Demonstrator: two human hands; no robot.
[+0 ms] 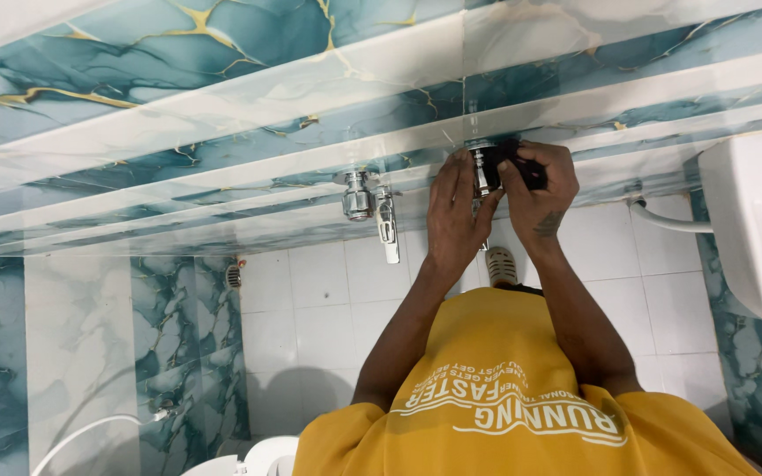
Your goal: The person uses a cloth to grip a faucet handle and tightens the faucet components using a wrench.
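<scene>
A chrome valve fitting (481,169) sits on the marbled wall at 1 o'clock, both hands closed on it. The left hand (453,216) pinches from 7 o'clock, the right hand (540,189) clasps a dark tool (522,167) at 3 o'clock. A second chrome tap (372,204) hangs at 9 o'clock, near.

Light is falling evenly and brightly across the room, source not showing. Glossy wall tiles (222,132) are throwing soft sheen in pale bands. Arms are casting faint shadows on the white tiles (319,300). Wide lens is bending the tile lines toward the edges. Chrome tap (359,198) is glinting. Focus is holding sharp throughout.
</scene>
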